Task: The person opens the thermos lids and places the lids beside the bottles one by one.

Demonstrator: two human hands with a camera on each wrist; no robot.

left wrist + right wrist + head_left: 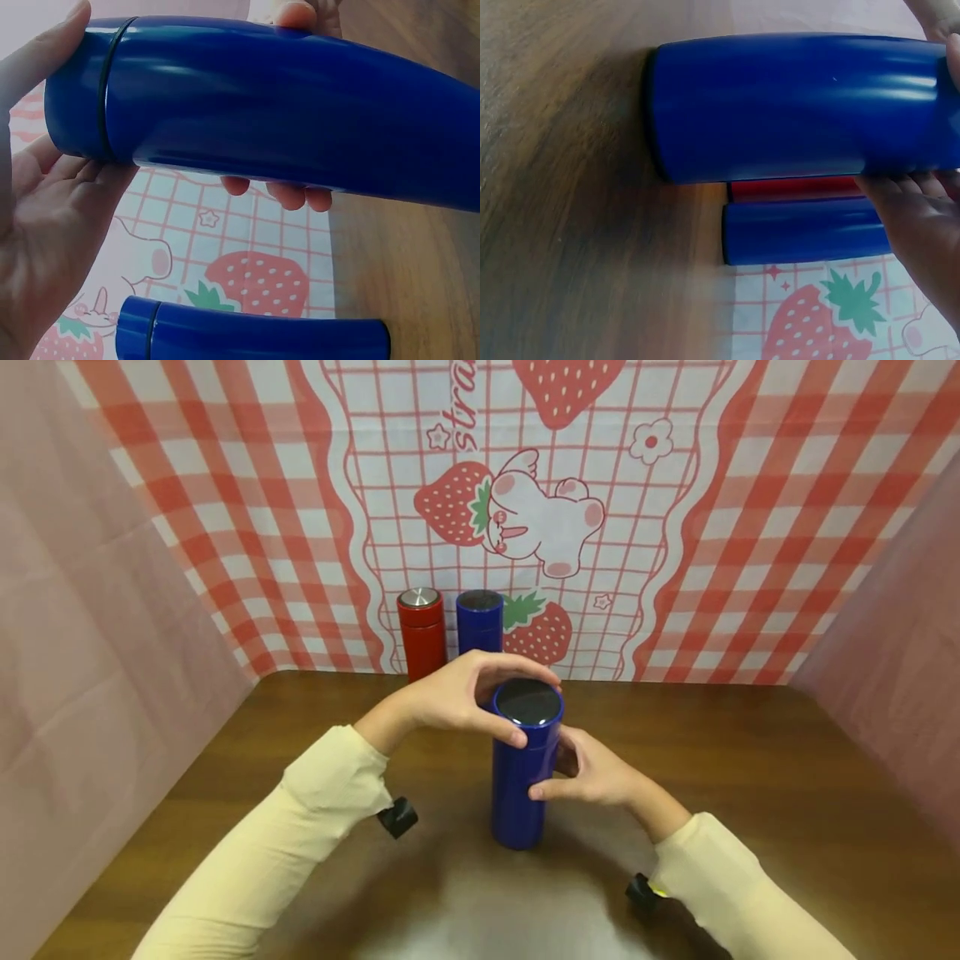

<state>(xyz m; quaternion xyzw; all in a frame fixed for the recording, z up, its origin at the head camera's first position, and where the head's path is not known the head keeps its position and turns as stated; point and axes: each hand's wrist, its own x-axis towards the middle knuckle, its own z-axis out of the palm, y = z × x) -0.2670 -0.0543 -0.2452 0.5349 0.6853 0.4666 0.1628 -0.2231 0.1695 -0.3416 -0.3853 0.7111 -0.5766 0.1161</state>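
A blue thermos bottle with a dark shiny top stands upright in front of me, near the middle of the table. My left hand grips its lid, thumb on the near side and fingers around the back. Lower down, my right hand holds the bottle's body, with the thumb in front and the other fingers behind it. A dark seam between lid and body shows in the left wrist view. Whether the lid is loose cannot be told.
At the back of the wooden table, by the strawberry-print cloth, stand a red thermos and a second blue thermos. My left hand partly covers both in the head view. Pinkish cloth hangs at the sides.
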